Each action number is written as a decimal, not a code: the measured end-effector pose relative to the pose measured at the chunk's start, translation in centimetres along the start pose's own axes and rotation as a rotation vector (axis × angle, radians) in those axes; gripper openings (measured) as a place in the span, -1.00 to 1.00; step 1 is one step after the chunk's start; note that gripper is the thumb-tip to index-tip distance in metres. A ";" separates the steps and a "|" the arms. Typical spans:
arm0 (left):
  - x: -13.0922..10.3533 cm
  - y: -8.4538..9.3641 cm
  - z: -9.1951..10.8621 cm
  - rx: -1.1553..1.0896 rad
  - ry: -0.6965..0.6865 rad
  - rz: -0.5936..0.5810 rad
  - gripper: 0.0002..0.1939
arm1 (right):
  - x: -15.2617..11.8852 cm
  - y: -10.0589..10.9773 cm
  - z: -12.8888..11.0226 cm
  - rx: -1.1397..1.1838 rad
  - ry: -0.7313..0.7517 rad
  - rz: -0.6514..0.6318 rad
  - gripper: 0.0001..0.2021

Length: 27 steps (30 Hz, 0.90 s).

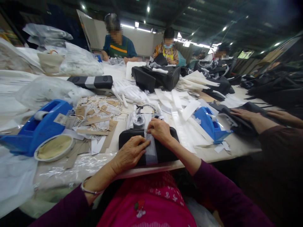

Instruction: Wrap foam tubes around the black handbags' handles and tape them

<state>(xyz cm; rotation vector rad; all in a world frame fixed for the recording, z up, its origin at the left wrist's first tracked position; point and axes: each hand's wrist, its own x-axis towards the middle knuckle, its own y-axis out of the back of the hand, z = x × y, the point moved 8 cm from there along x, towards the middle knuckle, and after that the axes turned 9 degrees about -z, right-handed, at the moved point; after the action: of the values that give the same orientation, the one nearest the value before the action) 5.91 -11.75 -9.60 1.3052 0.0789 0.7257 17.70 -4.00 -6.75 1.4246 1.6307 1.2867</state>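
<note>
A black bag [127, 136] lies flat at the table's front edge, right before me. Across its middle runs a translucent whitish strip [151, 154]. My left hand [132, 149] rests on the bag, its thumb and forefinger closed at the strip's left edge. Higher up, my right hand [159, 130] is curled, with its fingertips pinching the strip near the bag's top edge. Just beyond the bag, a plastic-wrapped ring-like fitting [139, 120] and a curved handle stand up. Contact under the fingertips is partly hidden.
Blue tape dispensers [50, 124] [210, 124] stand left and right. Near the left one are a round dish [55, 147] and a heap of tags [97, 113]. White strips [181, 116] lie behind. Co-workers sit opposite; another person's hands [248, 116] rest on black material at right.
</note>
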 end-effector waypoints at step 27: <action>1.0 -1.9 -1.3 0.421 -0.171 -0.005 -0.44 | -14.5 20.1 30.8 0.434 -0.692 0.463 -0.80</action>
<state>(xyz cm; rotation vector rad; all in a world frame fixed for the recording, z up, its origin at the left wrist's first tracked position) 6.94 -10.23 -11.33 1.7639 0.1003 0.6089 56.18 -10.68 -0.67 2.2886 1.1642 0.5250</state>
